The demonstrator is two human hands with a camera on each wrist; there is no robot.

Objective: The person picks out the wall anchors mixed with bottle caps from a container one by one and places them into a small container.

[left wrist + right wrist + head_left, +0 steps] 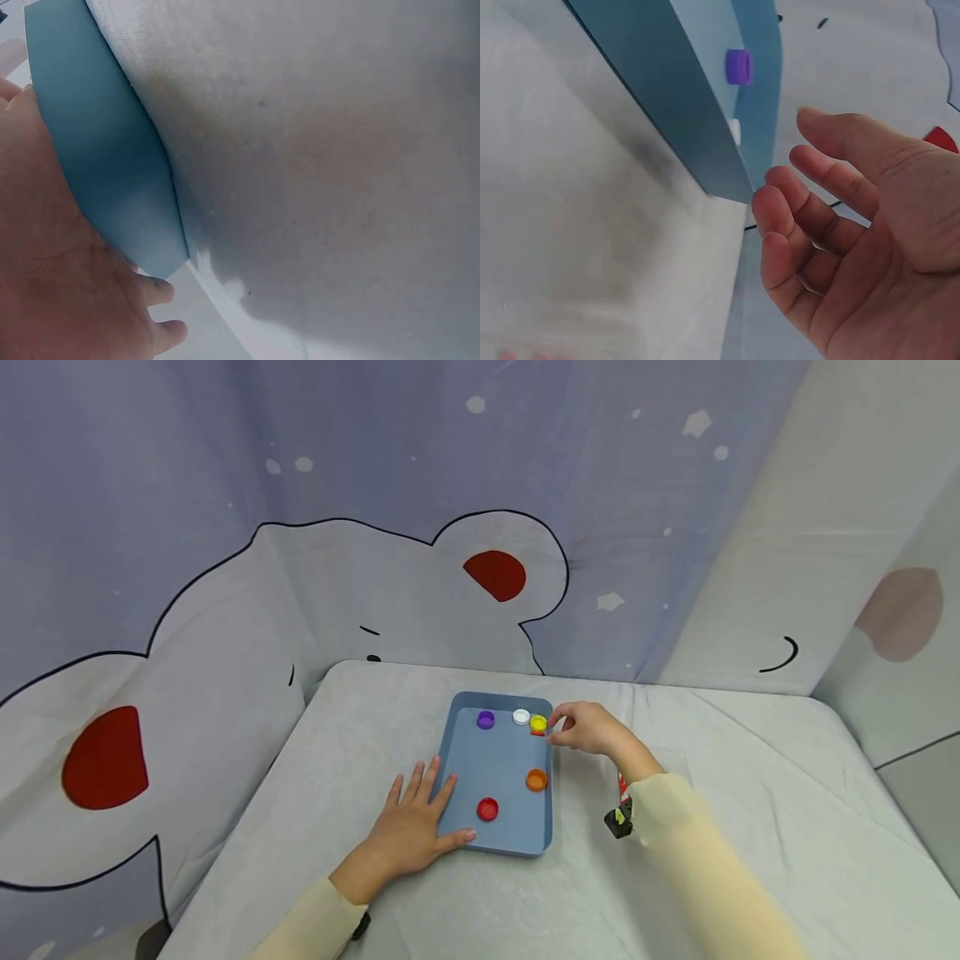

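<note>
A blue tray [491,760] lies on the cloth with small round caps in it. The purple cap [485,720], white cap [521,717] and yellow cap [538,723] are near its far end; the orange cap [536,780] and red cap [487,810] sit closer. A thin red piece [537,733] shows just below the yellow one. My left hand [412,831] spreads over the tray's left front edge, thumb at the front rim. At the far right rim is my right hand [588,728], its bent fingers and thumb apart beside the yellow cap. In the right wrist view this hand [847,202] holds nothing.
A clear container [671,764] with red marks stands right of the tray, partly hidden by the right forearm. White cloth [360,727] covers the table. Behind it hangs a printed curtain [420,602].
</note>
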